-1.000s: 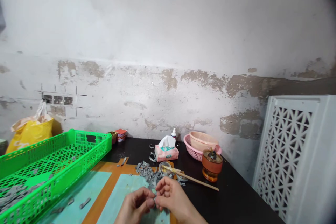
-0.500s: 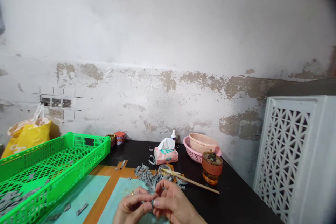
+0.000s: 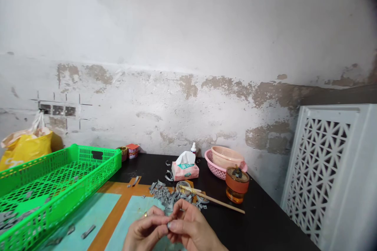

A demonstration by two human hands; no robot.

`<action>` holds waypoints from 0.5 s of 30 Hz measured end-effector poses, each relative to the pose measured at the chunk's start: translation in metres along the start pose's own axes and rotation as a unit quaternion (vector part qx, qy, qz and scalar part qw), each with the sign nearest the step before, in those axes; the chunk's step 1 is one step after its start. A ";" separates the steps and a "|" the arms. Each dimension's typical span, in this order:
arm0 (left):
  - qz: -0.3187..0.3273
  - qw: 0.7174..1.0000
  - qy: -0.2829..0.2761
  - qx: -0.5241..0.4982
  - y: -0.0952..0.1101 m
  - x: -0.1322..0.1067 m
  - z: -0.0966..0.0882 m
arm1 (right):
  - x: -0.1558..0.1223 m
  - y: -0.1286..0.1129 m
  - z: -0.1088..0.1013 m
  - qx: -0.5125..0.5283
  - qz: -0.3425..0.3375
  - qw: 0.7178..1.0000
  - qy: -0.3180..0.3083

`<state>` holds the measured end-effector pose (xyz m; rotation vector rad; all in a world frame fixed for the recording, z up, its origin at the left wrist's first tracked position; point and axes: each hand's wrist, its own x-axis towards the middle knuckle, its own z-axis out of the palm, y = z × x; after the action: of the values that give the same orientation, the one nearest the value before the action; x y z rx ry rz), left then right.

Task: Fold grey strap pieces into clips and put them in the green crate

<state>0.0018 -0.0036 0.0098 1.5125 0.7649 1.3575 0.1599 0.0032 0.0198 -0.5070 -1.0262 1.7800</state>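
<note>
My left hand (image 3: 145,231) and my right hand (image 3: 188,229) meet at the bottom centre, fingertips pinched together on a small grey piece (image 3: 169,225). A ring shows on a left finger. Just beyond my hands lies a heap of small grey pieces (image 3: 165,195) on the teal and orange board (image 3: 129,211). A wooden stick (image 3: 218,202) rests across a small round dish (image 3: 183,186) next to the heap.
A green mesh tray (image 3: 59,180) with several grey pieces stands at the left, a yellow bag (image 3: 23,147) behind it. At the back are a pink tissue pack (image 3: 185,169), a pink basket with a bowl (image 3: 225,162) and an amber jar (image 3: 237,184). A white lattice panel (image 3: 330,172) stands right.
The view has shifted slightly, so the table items sit a little further left and up. My hands stay joined on the small piece, with fingers working it a little lower in the picture.
</note>
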 end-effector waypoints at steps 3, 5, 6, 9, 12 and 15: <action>0.005 1.000 0.010 -0.002 -0.001 0.001 0.001 | 0.001 0.001 -0.001 0.013 -0.002 1.000 -0.011; 0.016 1.000 0.021 0.010 -0.001 0.001 0.002 | 0.000 0.002 -0.001 0.024 -0.001 1.000 -0.017; 0.024 0.999 0.025 0.020 0.000 0.001 0.002 | 0.000 0.003 0.000 0.031 -0.004 0.999 -0.018; 0.047 0.997 0.028 0.046 0.001 -0.001 0.002 | 0.000 0.004 0.001 0.040 -0.014 0.999 -0.024; 0.061 0.996 0.034 0.060 0.001 -0.003 0.002 | 0.001 0.007 0.002 0.039 -0.014 0.999 -0.026; 0.060 0.995 0.039 0.065 -0.001 -0.001 0.001 | 0.001 0.007 0.001 0.026 -0.032 0.999 -0.025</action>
<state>0.0022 -0.0048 0.0085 1.6370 0.8365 1.4870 0.1547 0.0029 0.0142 -0.3948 -1.0173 1.7651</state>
